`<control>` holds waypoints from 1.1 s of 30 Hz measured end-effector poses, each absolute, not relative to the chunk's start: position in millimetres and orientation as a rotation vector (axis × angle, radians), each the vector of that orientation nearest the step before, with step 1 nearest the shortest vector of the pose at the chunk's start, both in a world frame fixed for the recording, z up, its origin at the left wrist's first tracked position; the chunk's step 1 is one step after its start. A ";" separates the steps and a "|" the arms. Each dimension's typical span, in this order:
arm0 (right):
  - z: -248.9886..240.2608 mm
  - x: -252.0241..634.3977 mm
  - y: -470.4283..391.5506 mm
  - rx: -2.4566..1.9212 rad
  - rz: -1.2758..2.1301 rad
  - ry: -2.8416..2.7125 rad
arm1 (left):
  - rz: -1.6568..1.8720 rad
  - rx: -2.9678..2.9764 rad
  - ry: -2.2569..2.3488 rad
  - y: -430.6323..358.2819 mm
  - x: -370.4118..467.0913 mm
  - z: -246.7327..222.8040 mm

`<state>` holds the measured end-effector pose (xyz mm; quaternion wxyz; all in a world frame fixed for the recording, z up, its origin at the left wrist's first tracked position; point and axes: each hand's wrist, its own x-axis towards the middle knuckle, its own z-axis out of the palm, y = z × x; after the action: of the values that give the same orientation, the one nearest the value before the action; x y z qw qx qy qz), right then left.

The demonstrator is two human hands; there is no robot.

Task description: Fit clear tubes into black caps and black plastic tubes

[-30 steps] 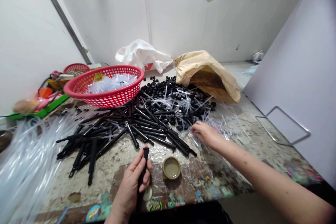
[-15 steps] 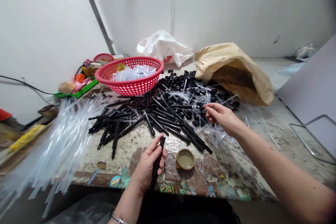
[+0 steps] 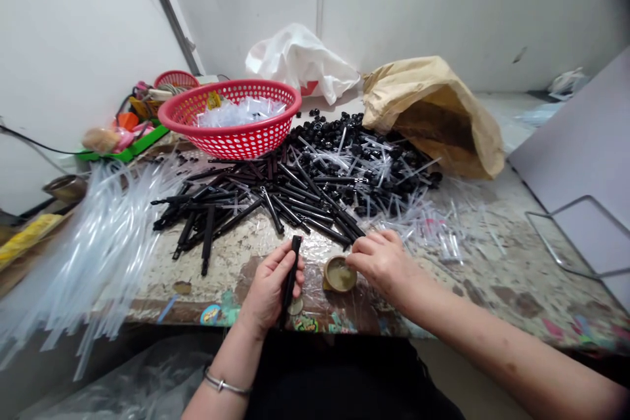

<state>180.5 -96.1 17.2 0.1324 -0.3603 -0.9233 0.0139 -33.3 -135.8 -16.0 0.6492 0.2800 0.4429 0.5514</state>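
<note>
My left hand (image 3: 273,285) is wrapped round a black plastic tube (image 3: 291,275), held upright near the table's front edge. My right hand (image 3: 381,264) is closed in a pinch at the right rim of a small round cup (image 3: 327,275) of cloudy liquid. Its fingertips reach over the liquid, and whatever they pinch is too small or hidden to make out. Behind both hands lies a heap of black tubes (image 3: 315,213). Further back and right are many small black caps (image 3: 344,128) mixed with short clear tubes (image 3: 377,144).
A red perforated basket (image 3: 231,138) of clear pieces stands behind the tubes. Long clear tubes (image 3: 118,223) spread over the left side. An open brown paper bag (image 3: 408,92) and a white plastic bag (image 3: 295,59) lie at the back. A bent metal wire frame (image 3: 566,269) sits at right.
My right hand has moved from the pile of black caps down and left to the cup. My left hand still grips the black tube, and the view has shifted slightly.
</note>
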 end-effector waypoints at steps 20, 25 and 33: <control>51.0 141.3 -101.4 -1.036 0.832 -2.191 | 1.273 0.783 1.123 -155.1 -21.7 14.2; 49.3 138.6 -101.0 -0.984 0.814 -2.214 | 1.285 0.758 1.117 -158.9 -20.1 17.4; 47.2 135.4 -104.7 -0.973 0.718 -2.250 | 1.233 0.825 1.166 -162.7 -20.6 19.5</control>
<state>135.4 -104.7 47.2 0.2894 -0.3645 -0.8433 0.2689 -20.6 -162.7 19.5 0.5870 0.3540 0.5005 0.5288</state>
